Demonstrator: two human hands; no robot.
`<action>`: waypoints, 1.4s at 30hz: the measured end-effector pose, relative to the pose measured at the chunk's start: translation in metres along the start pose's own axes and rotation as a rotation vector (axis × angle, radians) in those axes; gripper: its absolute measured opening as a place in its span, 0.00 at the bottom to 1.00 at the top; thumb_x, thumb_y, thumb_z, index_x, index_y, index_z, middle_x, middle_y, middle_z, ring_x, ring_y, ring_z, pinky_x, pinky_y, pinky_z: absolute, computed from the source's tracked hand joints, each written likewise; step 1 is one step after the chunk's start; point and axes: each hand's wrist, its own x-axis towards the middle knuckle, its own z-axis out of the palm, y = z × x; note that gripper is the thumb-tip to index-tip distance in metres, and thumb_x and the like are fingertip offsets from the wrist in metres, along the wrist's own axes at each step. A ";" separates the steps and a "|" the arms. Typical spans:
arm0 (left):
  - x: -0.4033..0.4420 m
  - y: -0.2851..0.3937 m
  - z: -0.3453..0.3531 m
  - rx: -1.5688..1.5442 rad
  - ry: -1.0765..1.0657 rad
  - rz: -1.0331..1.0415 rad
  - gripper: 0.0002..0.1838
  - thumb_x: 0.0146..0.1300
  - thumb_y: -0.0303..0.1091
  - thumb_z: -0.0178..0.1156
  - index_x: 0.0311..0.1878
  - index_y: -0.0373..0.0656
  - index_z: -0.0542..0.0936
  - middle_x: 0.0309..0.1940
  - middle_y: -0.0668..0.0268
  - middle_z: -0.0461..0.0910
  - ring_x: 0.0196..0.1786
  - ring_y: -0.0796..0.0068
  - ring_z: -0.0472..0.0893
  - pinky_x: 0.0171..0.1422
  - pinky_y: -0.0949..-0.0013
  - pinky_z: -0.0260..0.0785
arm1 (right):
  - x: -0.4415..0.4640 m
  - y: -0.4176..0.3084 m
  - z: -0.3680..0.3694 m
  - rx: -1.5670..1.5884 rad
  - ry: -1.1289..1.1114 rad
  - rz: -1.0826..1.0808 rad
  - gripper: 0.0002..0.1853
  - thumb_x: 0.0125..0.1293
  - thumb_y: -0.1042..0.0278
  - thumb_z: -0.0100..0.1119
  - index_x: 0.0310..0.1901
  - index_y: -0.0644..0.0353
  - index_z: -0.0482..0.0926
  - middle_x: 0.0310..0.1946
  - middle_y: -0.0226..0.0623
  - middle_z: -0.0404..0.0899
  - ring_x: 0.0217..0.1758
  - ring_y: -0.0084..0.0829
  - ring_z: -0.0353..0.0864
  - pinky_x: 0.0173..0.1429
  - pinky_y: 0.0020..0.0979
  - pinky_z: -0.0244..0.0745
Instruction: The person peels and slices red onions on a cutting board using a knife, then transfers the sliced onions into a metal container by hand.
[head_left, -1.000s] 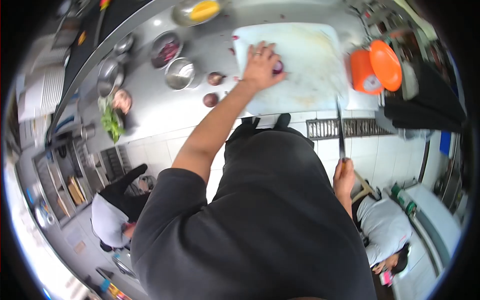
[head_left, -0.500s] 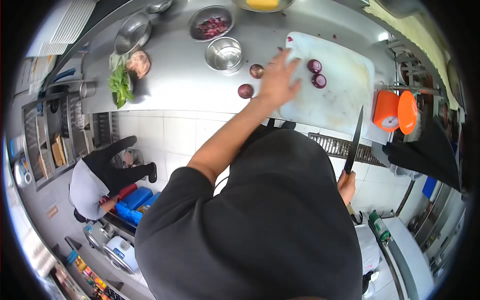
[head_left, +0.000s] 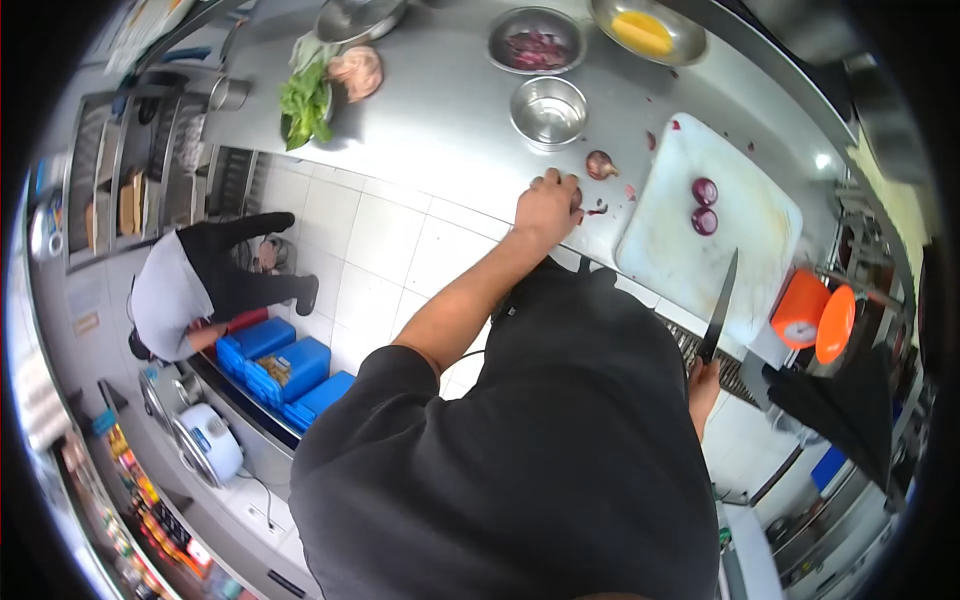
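My left hand [head_left: 546, 208] is at the front edge of the steel counter, fingers curled over a red onion [head_left: 577, 199] that is mostly hidden beneath them. Beside it lies another whole onion [head_left: 600, 165], with bits of purple skin nearby. My right hand [head_left: 704, 384] grips the handle of a kitchen knife [head_left: 722, 308], its blade pointing away from me over the near right part of the white cutting board [head_left: 665, 225]. Two purple onion halves [head_left: 704, 206] rest on that board, close together.
Behind are a steel pot [head_left: 549, 112], a bowl of cut onion [head_left: 535, 50] and a bowl with something yellow [head_left: 642, 35]. Leafy greens [head_left: 306, 105] lie far left. An orange scale [head_left: 800, 308] stands right. Another person [head_left: 185, 275] bends over blue bins [head_left: 285, 370] at left.
My left hand has gone from the board's left edge to the onion and closed over it. The knife stays in my right hand. The whole view has shifted and turned.
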 end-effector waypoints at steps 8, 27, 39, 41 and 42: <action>-0.012 0.033 -0.012 -1.056 0.074 0.258 0.27 0.61 0.22 0.76 0.65 0.42 0.82 0.58 0.64 0.81 0.56 0.72 0.85 0.56 0.69 0.84 | 0.021 -0.011 -0.011 0.074 -0.003 -0.095 0.13 0.82 0.60 0.59 0.47 0.65 0.76 0.34 0.59 0.85 0.43 0.67 0.84 0.44 0.57 0.77; 0.020 0.218 0.095 -0.447 -0.351 0.591 0.26 0.64 0.32 0.78 0.65 0.41 0.83 0.57 0.60 0.87 0.56 0.70 0.89 0.62 0.67 0.83 | 0.003 -0.033 -0.023 0.318 -0.058 -0.047 0.14 0.75 0.64 0.66 0.47 0.63 0.71 0.37 0.56 0.84 0.44 0.63 0.85 0.46 0.57 0.78; 0.021 0.243 0.088 -0.292 -0.188 0.681 0.16 0.65 0.29 0.73 0.55 0.45 0.86 0.56 0.62 0.83 0.52 0.66 0.87 0.45 0.63 0.88 | -0.005 -0.046 -0.046 0.341 -0.089 0.026 0.10 0.77 0.67 0.62 0.52 0.60 0.74 0.41 0.49 0.83 0.42 0.58 0.85 0.44 0.54 0.79; 0.020 0.241 0.089 -0.277 -0.202 0.664 0.16 0.64 0.27 0.73 0.55 0.46 0.86 0.57 0.62 0.83 0.54 0.65 0.86 0.46 0.63 0.88 | -0.007 -0.052 -0.054 0.361 -0.073 0.035 0.09 0.78 0.67 0.63 0.51 0.59 0.74 0.41 0.49 0.82 0.41 0.58 0.85 0.43 0.53 0.79; 0.020 0.242 0.088 -0.288 -0.203 0.673 0.16 0.63 0.27 0.74 0.54 0.45 0.85 0.56 0.62 0.83 0.54 0.65 0.86 0.47 0.63 0.88 | -0.010 -0.055 -0.059 0.372 -0.061 0.039 0.09 0.78 0.66 0.63 0.51 0.59 0.75 0.41 0.48 0.82 0.41 0.58 0.85 0.43 0.53 0.79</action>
